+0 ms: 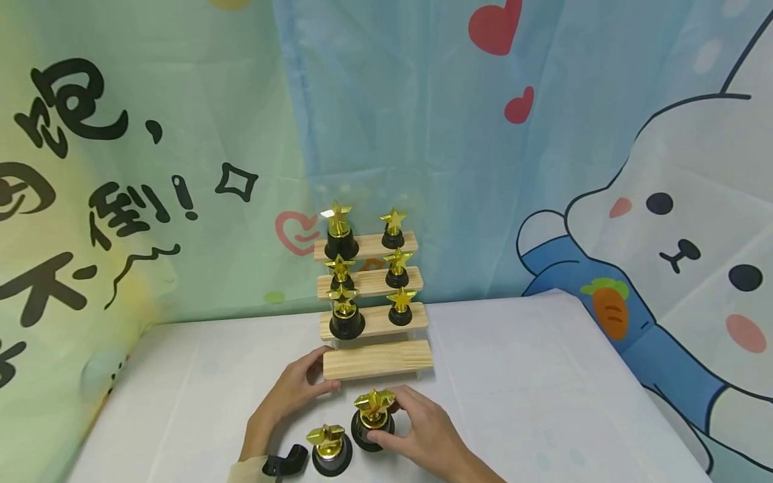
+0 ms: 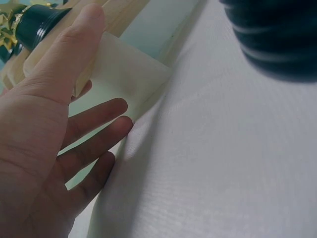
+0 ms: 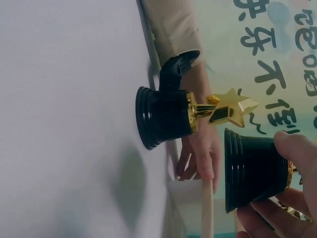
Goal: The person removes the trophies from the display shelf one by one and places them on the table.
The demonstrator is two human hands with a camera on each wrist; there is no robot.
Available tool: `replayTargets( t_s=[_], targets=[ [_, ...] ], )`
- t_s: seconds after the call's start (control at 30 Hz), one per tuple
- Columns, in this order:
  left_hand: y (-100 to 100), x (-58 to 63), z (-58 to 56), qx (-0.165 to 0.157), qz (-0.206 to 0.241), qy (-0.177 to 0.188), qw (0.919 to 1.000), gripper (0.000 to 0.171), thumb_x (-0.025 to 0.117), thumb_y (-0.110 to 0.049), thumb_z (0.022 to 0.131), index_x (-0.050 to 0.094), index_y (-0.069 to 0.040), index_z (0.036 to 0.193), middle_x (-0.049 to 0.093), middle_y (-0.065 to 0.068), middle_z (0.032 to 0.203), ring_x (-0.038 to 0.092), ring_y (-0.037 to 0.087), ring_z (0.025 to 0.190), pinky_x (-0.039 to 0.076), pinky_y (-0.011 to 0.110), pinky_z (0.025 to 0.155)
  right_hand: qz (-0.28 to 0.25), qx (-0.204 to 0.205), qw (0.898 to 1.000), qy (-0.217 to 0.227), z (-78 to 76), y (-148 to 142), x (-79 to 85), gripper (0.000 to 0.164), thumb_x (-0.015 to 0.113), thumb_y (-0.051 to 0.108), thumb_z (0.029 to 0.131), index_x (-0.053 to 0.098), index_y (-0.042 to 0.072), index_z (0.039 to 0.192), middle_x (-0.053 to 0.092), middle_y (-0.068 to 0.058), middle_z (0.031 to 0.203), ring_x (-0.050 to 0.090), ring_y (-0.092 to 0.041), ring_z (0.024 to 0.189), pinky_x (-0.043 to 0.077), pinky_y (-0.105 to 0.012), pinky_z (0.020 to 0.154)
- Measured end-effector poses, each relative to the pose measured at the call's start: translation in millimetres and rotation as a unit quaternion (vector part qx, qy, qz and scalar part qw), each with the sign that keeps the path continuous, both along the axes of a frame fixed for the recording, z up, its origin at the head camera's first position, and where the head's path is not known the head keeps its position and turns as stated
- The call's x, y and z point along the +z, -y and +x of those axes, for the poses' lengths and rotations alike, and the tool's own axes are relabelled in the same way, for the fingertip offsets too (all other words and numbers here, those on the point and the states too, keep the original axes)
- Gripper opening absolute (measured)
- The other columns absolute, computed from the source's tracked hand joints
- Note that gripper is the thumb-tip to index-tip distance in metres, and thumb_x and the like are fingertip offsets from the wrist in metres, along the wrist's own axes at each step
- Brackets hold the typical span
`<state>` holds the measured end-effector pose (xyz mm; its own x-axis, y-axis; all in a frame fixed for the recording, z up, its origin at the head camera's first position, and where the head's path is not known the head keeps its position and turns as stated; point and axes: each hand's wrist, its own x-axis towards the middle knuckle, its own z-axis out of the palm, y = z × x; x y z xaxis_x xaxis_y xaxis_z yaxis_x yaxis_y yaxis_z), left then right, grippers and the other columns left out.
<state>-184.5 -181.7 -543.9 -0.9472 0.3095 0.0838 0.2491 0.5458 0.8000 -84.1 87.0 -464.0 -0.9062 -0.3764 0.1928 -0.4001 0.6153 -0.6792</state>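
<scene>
My right hand (image 1: 431, 429) pinches the black base of a gold star trophy (image 1: 374, 404) between thumb and fingers. In the right wrist view this trophy (image 3: 252, 171) is upright, its base clear of the white table. Another star trophy (image 1: 329, 448) stands on the table just left of it. My left hand (image 1: 292, 392) grips the left end of the bottom plank (image 1: 377, 360) of a tiered wooden stand. The left wrist view shows the thumb (image 2: 74, 54) along the plank's edge, the index fingertip beneath, and the other fingers spread beside the pale side panel.
Star trophies stand in pairs on the upper three planks (image 1: 377, 322), larger at left, smaller at right. A black wrist camera (image 1: 286, 463) sits on my left wrist. The white tablecloth (image 1: 513, 389) runs back to a printed fabric backdrop (image 1: 410, 121).
</scene>
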Motion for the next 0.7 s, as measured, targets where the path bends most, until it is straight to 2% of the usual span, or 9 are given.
replayTargets(
  t_s=[0.2,0.47,0.7],
  targets=[
    [0.1,-1.0,-0.2,0.002,-0.006,-0.004,1.0,0.062,0.083,-0.038,0.075,0.056,-0.032,0.13,0.066,-0.015,0.109,0.06,0.006,0.109,0.044,0.04,0.108,0.0,0.002,1.0,-0.007,0.7,-0.7,-5.6,0.047,0.072,0.051,0.082,0.062,0.019,0.114,0.065,0.012,0.1,0.06,-0.004,0.085,0.052,-0.023,0.069],
    [0.3,-2.0,-0.8,-0.003,-0.012,-0.012,0.9999,0.062,0.082,-0.04,0.075,0.054,-0.033,0.13,0.066,-0.016,0.107,0.06,0.005,0.104,0.047,0.039,0.104,0.005,0.005,1.0,-0.019,1.1,-0.5,-16.3,0.047,0.072,0.052,0.081,0.061,0.02,0.112,0.064,0.012,0.099,0.062,-0.007,0.086,0.054,-0.025,0.071],
    [0.2,-0.9,-0.7,-0.006,-0.009,-0.012,0.9999,0.062,0.082,-0.039,0.076,0.054,-0.033,0.131,0.066,-0.015,0.109,0.06,0.006,0.106,0.046,0.04,0.106,0.023,0.002,1.0,-0.007,0.2,0.2,-23.4,0.048,0.071,0.055,0.081,0.061,0.019,0.111,0.064,0.011,0.099,0.062,-0.005,0.085,0.053,-0.022,0.07]
  ],
)
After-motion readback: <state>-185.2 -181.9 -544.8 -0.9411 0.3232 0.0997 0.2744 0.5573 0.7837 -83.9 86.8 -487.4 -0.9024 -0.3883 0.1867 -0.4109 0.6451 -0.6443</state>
